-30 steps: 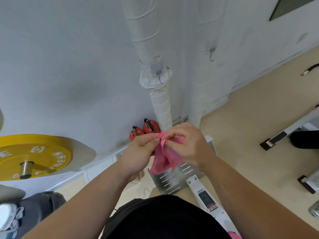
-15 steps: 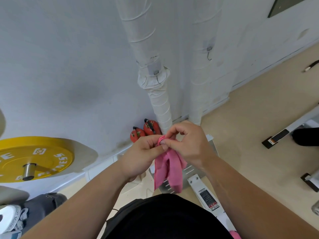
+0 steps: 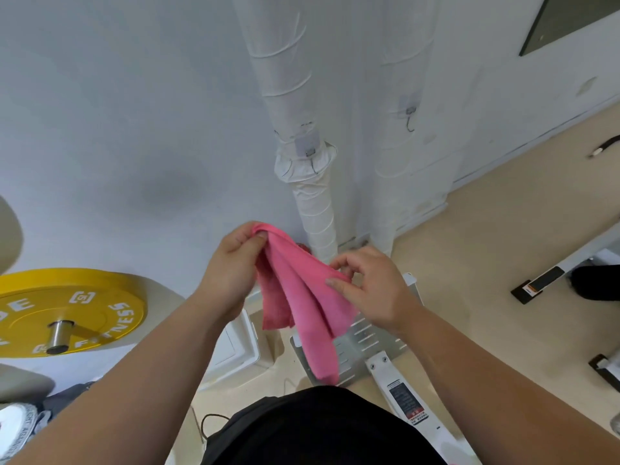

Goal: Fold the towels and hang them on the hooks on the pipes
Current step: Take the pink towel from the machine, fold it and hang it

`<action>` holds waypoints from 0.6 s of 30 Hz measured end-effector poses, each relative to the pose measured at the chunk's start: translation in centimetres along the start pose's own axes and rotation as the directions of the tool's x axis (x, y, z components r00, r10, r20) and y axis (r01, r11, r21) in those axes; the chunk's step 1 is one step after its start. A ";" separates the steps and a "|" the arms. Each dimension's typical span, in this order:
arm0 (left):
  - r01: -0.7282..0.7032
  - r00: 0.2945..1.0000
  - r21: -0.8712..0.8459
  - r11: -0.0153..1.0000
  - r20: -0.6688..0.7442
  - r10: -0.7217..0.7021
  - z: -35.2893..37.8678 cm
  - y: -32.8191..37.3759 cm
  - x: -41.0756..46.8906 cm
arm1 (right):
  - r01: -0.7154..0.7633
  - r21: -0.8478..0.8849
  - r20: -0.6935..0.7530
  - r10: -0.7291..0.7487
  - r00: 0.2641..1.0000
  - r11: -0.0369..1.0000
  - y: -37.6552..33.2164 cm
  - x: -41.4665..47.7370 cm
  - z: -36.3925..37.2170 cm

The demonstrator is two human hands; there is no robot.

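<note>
A pink towel [image 3: 303, 303] hangs in long folds in front of me. My left hand [image 3: 231, 263] pinches its upper corner between thumb and fingers. My right hand [image 3: 372, 290] pinches the towel's right edge a little lower, with its other fingers curled loosely. Two white wrapped pipes stand against the wall behind. The left pipe [image 3: 312, 203] carries a small metal hook [image 3: 312, 156] on a pad at its joint. The right pipe [image 3: 399, 169] has a wire hook [image 3: 410, 117]. Both hooks are bare.
A yellow weight plate [image 3: 63, 310] on a bar sticks out at the left. A white machine frame with a slotted metal plate [image 3: 365, 344] stands under the towel. A white box [image 3: 238, 350] sits on the floor, and bench feet [image 3: 536, 283] lie at the right.
My hands have drawn apart: the left went up and left with the towel's corner, the right slid down its edge. The towel has opened out and hangs longer.
</note>
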State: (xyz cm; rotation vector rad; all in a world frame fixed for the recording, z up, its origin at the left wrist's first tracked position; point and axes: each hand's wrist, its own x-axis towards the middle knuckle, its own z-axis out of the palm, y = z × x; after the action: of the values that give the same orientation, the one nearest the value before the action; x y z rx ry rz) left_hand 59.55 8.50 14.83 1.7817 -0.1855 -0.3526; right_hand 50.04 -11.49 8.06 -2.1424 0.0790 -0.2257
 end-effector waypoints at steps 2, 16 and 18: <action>0.021 0.993 -0.038 0.999 -0.115 -0.025 -1.1 0.5 0.8 | 0.004 -0.089 0.052 0.000 0.999 0.996 1.7 0.1 0.5; 0.084 0.909 0.056 0.995 -0.413 -0.053 -5.7 -1.3 2.6 | 0.097 -0.287 0.041 -0.089 0.995 0.953 2.7 2.9 -3.2; 0.093 0.914 0.054 0.994 -0.400 -0.064 -6.3 -2.1 2.5 | 0.088 -0.213 0.029 -0.084 0.996 0.973 2.1 3.2 -4.3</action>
State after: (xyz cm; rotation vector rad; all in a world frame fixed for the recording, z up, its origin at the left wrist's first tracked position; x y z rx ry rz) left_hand 63.87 14.02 13.78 1.8956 0.1667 -0.0335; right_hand 52.38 -16.66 9.04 -2.3650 -0.0011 -0.2563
